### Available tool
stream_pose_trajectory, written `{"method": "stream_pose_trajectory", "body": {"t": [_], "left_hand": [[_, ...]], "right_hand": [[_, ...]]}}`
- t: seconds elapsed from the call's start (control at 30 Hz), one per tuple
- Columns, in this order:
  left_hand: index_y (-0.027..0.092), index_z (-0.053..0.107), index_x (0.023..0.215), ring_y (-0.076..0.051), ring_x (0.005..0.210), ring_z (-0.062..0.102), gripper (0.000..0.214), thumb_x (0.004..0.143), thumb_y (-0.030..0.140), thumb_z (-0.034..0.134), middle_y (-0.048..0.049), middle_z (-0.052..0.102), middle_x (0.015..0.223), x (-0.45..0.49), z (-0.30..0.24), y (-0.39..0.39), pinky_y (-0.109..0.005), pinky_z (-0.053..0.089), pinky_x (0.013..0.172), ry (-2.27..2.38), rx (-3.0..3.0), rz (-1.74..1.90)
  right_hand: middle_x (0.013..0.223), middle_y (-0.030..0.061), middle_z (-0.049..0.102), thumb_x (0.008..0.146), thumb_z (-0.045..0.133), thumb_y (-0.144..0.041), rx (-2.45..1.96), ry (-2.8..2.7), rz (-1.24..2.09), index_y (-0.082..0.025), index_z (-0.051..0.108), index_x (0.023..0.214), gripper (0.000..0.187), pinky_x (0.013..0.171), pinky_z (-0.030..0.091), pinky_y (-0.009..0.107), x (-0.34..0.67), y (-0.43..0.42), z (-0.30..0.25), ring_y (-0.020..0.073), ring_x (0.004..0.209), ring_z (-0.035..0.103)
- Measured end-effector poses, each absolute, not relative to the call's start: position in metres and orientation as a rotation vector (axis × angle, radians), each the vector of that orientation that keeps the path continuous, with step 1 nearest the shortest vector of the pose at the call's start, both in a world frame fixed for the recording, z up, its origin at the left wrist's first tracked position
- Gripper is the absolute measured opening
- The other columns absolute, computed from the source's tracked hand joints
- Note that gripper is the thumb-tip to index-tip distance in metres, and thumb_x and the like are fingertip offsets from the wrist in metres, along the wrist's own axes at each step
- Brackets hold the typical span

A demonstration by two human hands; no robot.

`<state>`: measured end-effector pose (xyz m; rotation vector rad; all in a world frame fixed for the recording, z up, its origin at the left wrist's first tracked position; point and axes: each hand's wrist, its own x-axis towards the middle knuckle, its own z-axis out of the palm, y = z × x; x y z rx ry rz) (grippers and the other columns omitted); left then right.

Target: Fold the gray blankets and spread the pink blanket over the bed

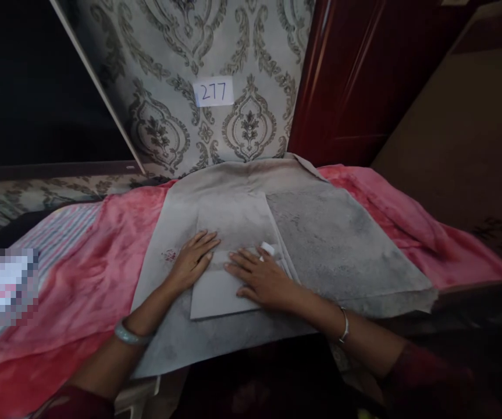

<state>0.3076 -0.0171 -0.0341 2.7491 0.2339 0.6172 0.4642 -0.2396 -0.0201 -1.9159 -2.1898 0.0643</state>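
A light grey folded piece (222, 295), cloth or stiff paper, lies flat on a larger grey sheet (329, 238). My left hand (191, 262) rests on its left side, palm down with the fingers stretched out. Palm down too, my right hand (262, 278) presses on its middle right, fingers spread and pointing left. Several stacked edges show along the folded piece's right side. By the right hand's knuckles sits a small white tag-like thing (267, 248); whether the hand touches it I cannot tell.
Pink plush cloth (124, 256) drapes over the surface on both sides, with striped fabric (70, 230) at far left. A dark screen (50, 87) stands at back left, a dark red panel (346, 75) at back right. Patterned wallpaper behind bears a paper marked 277 (214, 91).
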Motion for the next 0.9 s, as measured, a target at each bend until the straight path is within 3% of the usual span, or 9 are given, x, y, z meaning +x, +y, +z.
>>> {"method": "stream_pose_trajectory", "body": {"t": [0.17,0.27,0.37,0.5,0.63,0.9], "left_hand": [[0.018,0.061,0.137,-0.030,0.145,0.040,0.047,0.101,0.035,0.037,-0.0119,0.056,0.149,0.309,-0.036,-0.016,-0.059,0.036,0.117,0.212,2.768,0.654],[0.019,0.063,0.135,-0.030,0.143,0.043,0.046,0.099,0.032,0.038,-0.0106,0.058,0.146,0.310,-0.031,-0.018,-0.059,0.039,0.114,0.230,2.789,0.648],[0.020,0.068,0.127,-0.035,0.135,0.050,0.042,0.095,0.031,0.044,-0.0119,0.065,0.138,0.316,-0.014,-0.027,-0.063,0.041,0.109,0.274,2.880,0.614],[0.022,0.072,0.114,-0.032,0.118,0.063,0.033,0.093,0.028,0.048,-0.0110,0.073,0.118,0.341,0.014,-0.050,-0.058,0.045,0.105,0.145,2.960,0.561],[0.019,0.069,0.119,-0.029,0.120,0.063,0.034,0.093,0.025,0.048,-0.0123,0.071,0.122,0.377,0.024,-0.072,-0.049,0.049,0.103,-0.168,2.868,0.461],[0.021,0.068,0.107,-0.026,0.120,0.062,0.043,0.071,0.007,0.049,-0.0097,0.069,0.124,0.393,0.000,-0.086,-0.050,0.048,0.105,-0.386,2.652,0.451]], "right_hand": [[0.144,0.0126,0.059,0.100,0.051,-0.029,-1.951,-1.915,-0.103,-0.022,0.062,0.137,0.039,0.119,0.028,0.057,0.497,-0.277,-0.016,0.0290,0.134,0.050],[0.144,0.0150,0.057,0.097,0.051,-0.029,-1.989,-1.669,-0.199,-0.019,0.056,0.142,0.046,0.113,0.036,0.057,0.515,-0.293,-0.020,0.0320,0.133,0.049],[0.147,0.0149,0.054,0.092,0.059,-0.036,-2.020,-1.622,-0.185,-0.019,0.054,0.144,0.054,0.113,0.035,0.059,0.521,-0.298,-0.026,0.0352,0.137,0.043],[0.135,0.0142,0.061,0.089,0.063,-0.030,-2.044,-1.617,-0.168,-0.019,0.067,0.124,0.036,0.108,0.039,0.054,0.512,-0.293,-0.031,0.0336,0.127,0.049],[0.112,0.0136,0.067,0.091,0.055,-0.020,-2.098,-1.485,-0.175,-0.019,0.069,0.097,0.015,0.096,0.046,0.046,0.503,-0.289,-0.026,0.0300,0.109,0.057],[0.075,0.0012,0.068,0.092,0.051,-0.029,-1.807,-1.220,0.222,-0.023,0.064,0.082,0.017,0.066,0.048,0.029,0.488,-0.293,-0.022,0.0184,0.070,0.063]]}}
